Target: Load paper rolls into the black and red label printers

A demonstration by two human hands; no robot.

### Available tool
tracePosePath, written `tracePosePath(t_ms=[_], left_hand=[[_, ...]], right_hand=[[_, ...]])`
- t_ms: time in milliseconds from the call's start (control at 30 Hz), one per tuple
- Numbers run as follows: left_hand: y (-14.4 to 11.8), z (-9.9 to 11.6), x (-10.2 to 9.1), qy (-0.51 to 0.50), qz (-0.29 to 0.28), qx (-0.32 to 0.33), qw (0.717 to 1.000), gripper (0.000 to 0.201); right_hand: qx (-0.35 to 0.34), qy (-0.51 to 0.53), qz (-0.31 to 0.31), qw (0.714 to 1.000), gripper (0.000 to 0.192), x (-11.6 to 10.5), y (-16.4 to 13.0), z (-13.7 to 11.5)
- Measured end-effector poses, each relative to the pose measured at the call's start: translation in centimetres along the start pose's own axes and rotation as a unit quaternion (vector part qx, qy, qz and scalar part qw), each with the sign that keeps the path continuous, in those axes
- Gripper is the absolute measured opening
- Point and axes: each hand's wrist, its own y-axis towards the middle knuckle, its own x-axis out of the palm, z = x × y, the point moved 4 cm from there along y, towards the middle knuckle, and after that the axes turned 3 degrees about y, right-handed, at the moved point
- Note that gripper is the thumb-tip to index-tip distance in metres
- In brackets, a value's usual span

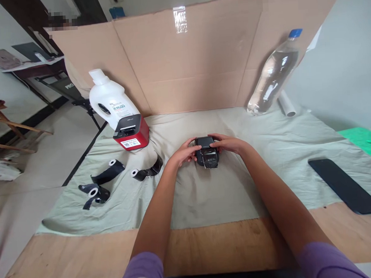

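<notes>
A small black device (205, 143), which looks like a portable printer, sits on the cloth in the middle of the table. From its near side a dark, shiny strip (210, 158) sticks out toward me. My left hand (186, 151) grips the left side, its thumb resting on top and its fingers curled beside the body. On the opposite side, my right hand (225, 143) holds the device with the thumb on the top and the fingers around the far right corner. The underside of the device is hidden.
Left of my hands lie black rolls with white cores (138, 174), partly unwound. Behind them stand a red-and-black printer (131, 133) and a white detergent bottle (111, 97). A clear bottle (274, 78) leans on the cardboard screen (187, 60); a phone (346, 185) lies right.
</notes>
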Motion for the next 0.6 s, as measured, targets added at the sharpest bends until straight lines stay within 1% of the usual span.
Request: tracePosePath(t_ms=[133,233,300,367,433,500,567,600], left_hand=[[0.2,-0.1,0.0,0.018,-0.006,-0.006,1.0,0.075],[0.1,0.0,-0.1,0.034,-0.011,-0.021,0.999,0.078],[-0.2,0.2,-0.2,0.039,-0.018,-0.027,0.999,0.081],[-0.5,0.4,-0.4,0.05,-0.021,-0.026,0.998,0.082],[-0.8,0.3,-0.5,0.076,-0.036,-0.034,0.996,0.078],[-1.1,0.0,-0.4,0.108,-0.066,-0.051,0.991,0.071],[-1.3,-0.3,0.0,0.127,-0.09,-0.05,0.987,0.064],[-1.4,-0.4,0.2,0.131,-0.091,-0.04,0.986,0.06]], right_hand=[[0.009,0.008,0.022,1.0,0.078,-0.1,0.1,-0.2],[-0.016,0.004,0.036,0.999,0.078,0.2,0.2,0.5],[-0.058,-0.012,0.092,0.994,0.07,0.6,-0.3,1.6],[-0.126,-0.053,0.174,0.975,0.058,1.1,-1.3,2.8],[-0.183,-0.123,0.225,0.949,0.052,2.0,-2.4,3.8],[-0.193,-0.184,0.241,0.933,0.053,3.1,-3.3,4.7],[-0.18,-0.208,0.246,0.929,0.055,4.0,-3.9,5.0],[-0.177,-0.207,0.246,0.93,0.056,4.3,-4.1,5.0]])
